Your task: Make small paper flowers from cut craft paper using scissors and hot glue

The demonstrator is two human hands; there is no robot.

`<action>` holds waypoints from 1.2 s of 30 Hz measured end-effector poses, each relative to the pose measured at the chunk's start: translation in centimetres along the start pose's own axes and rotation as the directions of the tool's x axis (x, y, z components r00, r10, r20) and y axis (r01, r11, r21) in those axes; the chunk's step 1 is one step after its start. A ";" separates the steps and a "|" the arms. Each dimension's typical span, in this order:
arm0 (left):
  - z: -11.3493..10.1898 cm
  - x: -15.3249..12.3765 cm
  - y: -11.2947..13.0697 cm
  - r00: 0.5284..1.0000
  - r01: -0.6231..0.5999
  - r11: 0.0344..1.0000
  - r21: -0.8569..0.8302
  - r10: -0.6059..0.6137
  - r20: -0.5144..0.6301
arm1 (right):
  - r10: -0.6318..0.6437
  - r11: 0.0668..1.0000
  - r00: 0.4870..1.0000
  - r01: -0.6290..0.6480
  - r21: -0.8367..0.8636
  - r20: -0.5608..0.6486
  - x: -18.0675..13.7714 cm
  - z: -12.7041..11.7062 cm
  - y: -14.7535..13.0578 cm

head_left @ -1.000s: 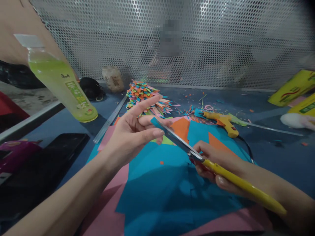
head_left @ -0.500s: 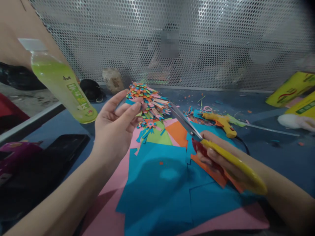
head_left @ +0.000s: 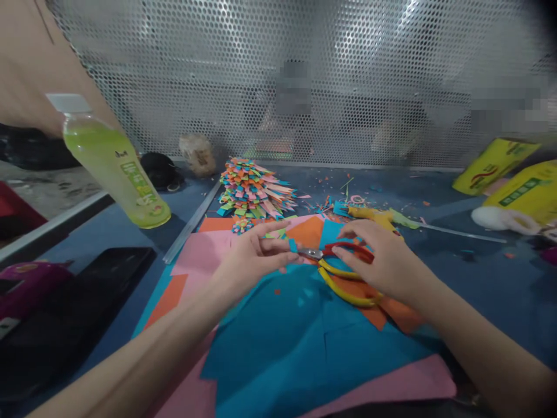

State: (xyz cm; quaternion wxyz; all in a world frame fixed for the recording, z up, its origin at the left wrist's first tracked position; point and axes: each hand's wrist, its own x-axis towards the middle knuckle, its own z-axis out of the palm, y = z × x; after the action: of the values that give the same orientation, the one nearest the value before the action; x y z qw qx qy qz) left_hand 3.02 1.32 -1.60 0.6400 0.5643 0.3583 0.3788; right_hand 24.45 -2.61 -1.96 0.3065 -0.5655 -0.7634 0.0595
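Observation:
My left hand [head_left: 256, 249] is over the paper sheets, its fingers closed on a small piece of blue paper [head_left: 293, 246]. Facing it, my right hand [head_left: 383, 255] grips the red loop of the scissors [head_left: 321, 253], which also have a yellow loop. Their blades point left, right at my left fingertips, which partly hide them. Behind my left hand stands a cone of layered, fringed paper strips [head_left: 256, 188] in several colours, with a small paper flower [head_left: 242, 225] at its foot. Beneath both hands lie blue paper sheets [head_left: 274, 337].
A yellow glue gun [head_left: 372, 216] and paper scraps [head_left: 333, 206] lie behind my right hand. To the left are a bottle of green drink [head_left: 117, 168], a clear strip [head_left: 191, 223] and a black phone-like slab [head_left: 87, 307]. Yellow packs [head_left: 494, 165] sit right; a perforated metal panel [head_left: 195, 75] rises behind.
My left hand has come down from the paper cone toward me. The right hand has turned the scissors from pointing up and away to pointing left, with their tips at my left fingers.

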 end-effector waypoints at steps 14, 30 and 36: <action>2.0 0.0 -1.5 0.982 -0.104 0.989 0.107 0.085 0.171 | 0.001 0.888 0.998 -0.027 0.459 0.057 -0.4 1.7 -1.7; -1.7 -3.1 -0.4 0.980 -0.195 0.613 0.766 0.161 0.120 | 0.103 0.895 0.983 -0.024 0.445 -0.154 1.8 1.3 1.7; -1.9 -3.5 -1.0 0.986 -0.111 0.614 0.782 0.165 0.010 | 0.056 0.910 0.983 0.021 0.414 -0.173 1.9 1.0 1.4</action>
State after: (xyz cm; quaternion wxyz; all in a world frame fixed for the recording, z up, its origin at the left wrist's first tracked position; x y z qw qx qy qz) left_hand -0.17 -0.98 -2.65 0.2901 0.7992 0.4624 0.2518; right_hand 24.76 -0.17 -2.67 0.4867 -0.4975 -0.6974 0.1709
